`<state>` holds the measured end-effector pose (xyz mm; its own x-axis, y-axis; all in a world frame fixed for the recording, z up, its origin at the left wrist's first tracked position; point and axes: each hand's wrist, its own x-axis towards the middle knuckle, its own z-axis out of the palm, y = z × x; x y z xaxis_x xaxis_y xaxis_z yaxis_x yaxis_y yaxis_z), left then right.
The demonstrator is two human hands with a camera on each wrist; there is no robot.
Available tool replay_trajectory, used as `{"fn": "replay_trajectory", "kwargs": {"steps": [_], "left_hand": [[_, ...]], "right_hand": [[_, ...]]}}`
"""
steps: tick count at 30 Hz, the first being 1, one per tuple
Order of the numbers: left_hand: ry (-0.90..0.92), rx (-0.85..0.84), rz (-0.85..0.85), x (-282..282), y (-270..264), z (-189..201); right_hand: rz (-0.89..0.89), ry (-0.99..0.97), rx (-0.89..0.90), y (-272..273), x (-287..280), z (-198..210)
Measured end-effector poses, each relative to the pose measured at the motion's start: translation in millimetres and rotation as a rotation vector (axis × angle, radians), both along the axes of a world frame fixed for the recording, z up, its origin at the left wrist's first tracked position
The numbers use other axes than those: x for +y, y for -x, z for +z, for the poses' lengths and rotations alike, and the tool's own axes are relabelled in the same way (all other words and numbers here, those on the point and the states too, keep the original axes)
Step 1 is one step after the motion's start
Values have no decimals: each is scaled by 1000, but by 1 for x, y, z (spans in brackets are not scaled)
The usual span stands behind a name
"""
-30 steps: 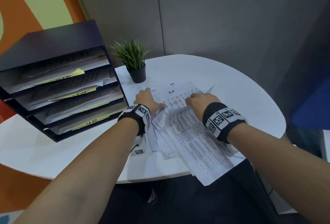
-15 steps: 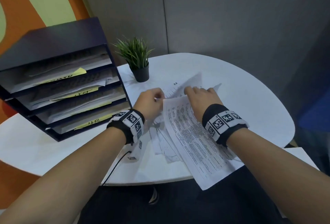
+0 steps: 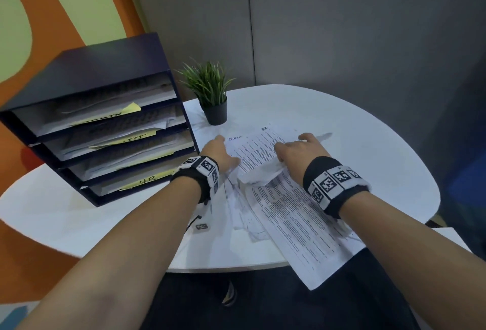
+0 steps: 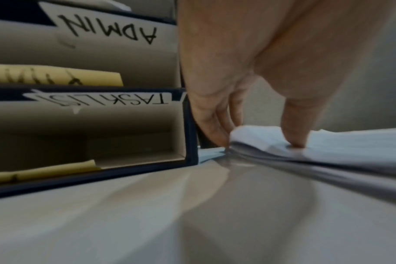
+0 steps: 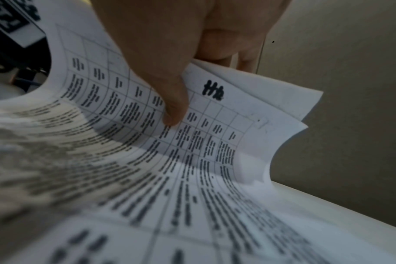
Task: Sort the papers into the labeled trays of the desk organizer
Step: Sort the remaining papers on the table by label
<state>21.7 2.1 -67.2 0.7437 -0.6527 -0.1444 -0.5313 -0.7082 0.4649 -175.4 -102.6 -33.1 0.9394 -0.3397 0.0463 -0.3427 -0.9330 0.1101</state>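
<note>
White round table [image 3: 368,145] against grey wall panels, orange-green wall at left. Near edge: loose papers [image 3: 297,224] are spread in an overlapping pile, the lowest sheet hanging over the table rim. A small tag on a cord [image 3: 202,226] is seen just left of the pile.

Left hand [image 3: 219,156] is laid on the pile's left side; in the left wrist view the thumb [image 4: 298,125] is pressed down on the top of the stack [image 4: 305,153] with the fingers [image 4: 213,125] tucked at its edge, so the stack is pinched. Right hand [image 3: 299,156] is closed on a sheet [image 3: 255,151] marked by hand at its top; in the right wrist view the thumb [image 5: 170,100] is set on the printed table of that sheet [image 5: 192,142], fingers behind it, and the sheet is curled up off the pile. More sheets are fanned behind it.

Organizer [image 3: 105,119] is placed left of the hands, dark blue, four trays, each with paper inside and a yellow label [image 3: 155,178]. "ADMIN" [image 4: 109,28] and "TASK LIST" [image 4: 115,101] are read, upside down, in the left wrist view. Bottom label is read as "HR" in the head view.

Plant [image 3: 210,90] in a dark pot is set beyond the papers, just right of the organizer.
</note>
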Motion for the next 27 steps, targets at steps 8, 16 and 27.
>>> {"fn": "replay_trajectory", "kwargs": {"steps": [8, 16, 27], "left_hand": [[303, -240, 130, 4, 1, 1], [408, 321, -185, 19, 24, 12], [505, 408, 50, 21, 8, 14]], "right_hand": [[1, 11, -4, -3, -4, -5], [-36, -18, -120, -3, -2, -5], [23, 159, -271, -1, 0, -7]]}}
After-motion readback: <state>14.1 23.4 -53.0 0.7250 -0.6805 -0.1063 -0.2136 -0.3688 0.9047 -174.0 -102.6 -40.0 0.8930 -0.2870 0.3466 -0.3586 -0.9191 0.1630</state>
